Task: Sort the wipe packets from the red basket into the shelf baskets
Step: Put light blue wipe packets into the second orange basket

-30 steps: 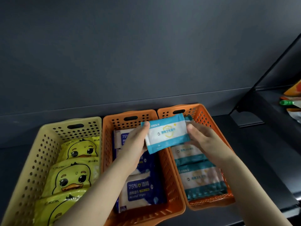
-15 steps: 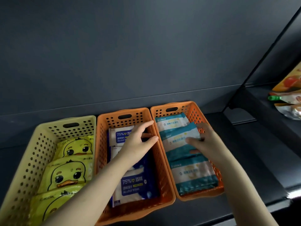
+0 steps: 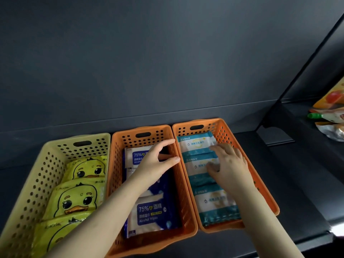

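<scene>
Teal packets (image 3: 197, 144) crosswise in right orange basket (image 3: 264, 185), right hand (image 3: 229, 164) flat on them

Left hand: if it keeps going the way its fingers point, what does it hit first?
Probably the wall between the two orange baskets: the left hand points right, fingertips almost at it. Depth unclear.

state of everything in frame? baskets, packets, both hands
Yellow basket: on shelf, holds duck packets, overlapping.
Middle orange basket: holds alcohol wipe packets, lying flat.
Right orange basket: holds teal packets in an overlapping row.
Left hand: open, empty, over the middle basket.
Right hand: open, flat on the teal packets.
Pouches: on the side shelf, far right.
</scene>
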Demonstrator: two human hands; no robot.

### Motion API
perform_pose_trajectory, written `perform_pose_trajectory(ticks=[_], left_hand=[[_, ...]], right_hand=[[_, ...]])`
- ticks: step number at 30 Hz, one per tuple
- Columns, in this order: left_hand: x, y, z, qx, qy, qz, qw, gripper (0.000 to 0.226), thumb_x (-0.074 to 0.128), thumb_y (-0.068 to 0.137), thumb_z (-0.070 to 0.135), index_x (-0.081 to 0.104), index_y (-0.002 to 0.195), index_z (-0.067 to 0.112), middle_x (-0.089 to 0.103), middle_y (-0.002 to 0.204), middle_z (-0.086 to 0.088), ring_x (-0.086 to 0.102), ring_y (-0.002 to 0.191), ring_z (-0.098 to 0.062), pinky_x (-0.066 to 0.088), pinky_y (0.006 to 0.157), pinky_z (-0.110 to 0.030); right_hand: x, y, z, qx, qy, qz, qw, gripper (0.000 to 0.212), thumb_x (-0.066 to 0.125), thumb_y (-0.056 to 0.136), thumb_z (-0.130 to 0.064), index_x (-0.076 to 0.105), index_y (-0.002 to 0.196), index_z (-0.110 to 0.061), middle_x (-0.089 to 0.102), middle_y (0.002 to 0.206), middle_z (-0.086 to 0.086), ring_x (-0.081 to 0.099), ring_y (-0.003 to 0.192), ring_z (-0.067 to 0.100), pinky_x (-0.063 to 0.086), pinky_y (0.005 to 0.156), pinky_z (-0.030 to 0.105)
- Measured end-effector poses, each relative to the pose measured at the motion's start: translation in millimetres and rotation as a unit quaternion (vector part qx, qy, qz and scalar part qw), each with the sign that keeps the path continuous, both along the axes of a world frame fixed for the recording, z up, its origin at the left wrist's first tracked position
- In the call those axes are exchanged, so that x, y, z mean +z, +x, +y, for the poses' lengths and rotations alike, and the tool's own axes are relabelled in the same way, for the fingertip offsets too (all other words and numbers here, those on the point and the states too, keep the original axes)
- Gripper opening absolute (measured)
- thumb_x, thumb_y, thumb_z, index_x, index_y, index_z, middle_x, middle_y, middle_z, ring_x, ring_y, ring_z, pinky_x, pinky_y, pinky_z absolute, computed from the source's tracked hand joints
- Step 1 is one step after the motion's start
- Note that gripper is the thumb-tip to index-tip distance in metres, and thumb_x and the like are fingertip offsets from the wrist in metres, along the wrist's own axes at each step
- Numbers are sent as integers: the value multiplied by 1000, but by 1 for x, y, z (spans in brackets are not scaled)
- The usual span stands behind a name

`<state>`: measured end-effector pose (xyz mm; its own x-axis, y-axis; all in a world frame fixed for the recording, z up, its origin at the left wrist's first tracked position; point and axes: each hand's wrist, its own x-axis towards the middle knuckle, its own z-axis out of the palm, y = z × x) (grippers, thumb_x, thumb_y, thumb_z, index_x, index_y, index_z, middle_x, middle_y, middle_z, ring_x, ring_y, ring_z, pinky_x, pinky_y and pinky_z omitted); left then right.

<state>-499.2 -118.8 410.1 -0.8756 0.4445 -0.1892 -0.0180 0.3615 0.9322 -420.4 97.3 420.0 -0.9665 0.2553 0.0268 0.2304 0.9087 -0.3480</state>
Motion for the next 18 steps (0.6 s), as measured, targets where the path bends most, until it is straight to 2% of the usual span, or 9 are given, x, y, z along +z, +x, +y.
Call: perform_pose_trajectory(ticks=[2,4,6,8,11,14,16,18], left_hand=[[-1,-1,0,2,-1,-1,1000,53,70,77,49,46,122,63,44,140,28,38,134,-4,36,112,-45],[-2,-1,0,5,0,-4,1000,51,71,81,44,47,123,61,44,139,29,39,133,-3,36,112,-44],[-4,-2,0,5,0,-4,1000,50,71,82,42,47,122,61,45,138,29,39,133,-3,35,112,-43],[-5,-4,0,3,3,-5,1000,51,70,80,43,47,122,62,45,139,28,40,133,-4,36,112,-44],[-6,-3,0,1,9,1,1000,52,70,77,48,47,121,62,46,138,26,42,131,-4,38,111,-43],[-4,0,0,-6,10,14,1000,55,67,74,54,46,124,60,46,141,20,45,129,-6,40,109,-43],[3,3,-2,-18,-14,38,999,57,66,80,51,42,132,56,42,145,17,46,129,-8,41,109,-43],[12,7,-7,-21,-42,62,997,68,66,87,41,31,144,45,38,149,12,52,122,-9,44,105,-42]], right_hand=[[0,-3,-4,41,-22,-24,999,44,61,91,-35,51,134,-30,42,140,-10,37,129,20,36,105,39],[-2,-4,-4,61,-47,-67,995,44,63,90,-35,52,132,-31,42,139,-12,36,127,17,38,106,39],[-4,-3,0,64,-58,-75,993,46,65,89,-33,52,133,-30,41,139,-12,35,127,17,36,106,35],[-6,-4,1,65,-56,-70,994,47,66,89,-32,52,134,-29,42,139,-10,35,127,18,33,106,32],[-9,-7,0,65,-51,-86,993,48,66,88,-32,50,134,-30,42,140,-8,35,128,21,32,107,35],[-4,-5,2,63,-82,-94,990,50,68,87,-32,51,133,-29,43,140,-7,42,124,18,38,107,35],[6,1,1,46,-123,-73,989,51,69,88,-29,51,136,-26,48,139,-4,53,112,14,47,92,26],[21,11,-3,13,-112,-40,993,49,65,91,-28,50,138,-25,54,135,-1,58,103,13,46,78,17]])
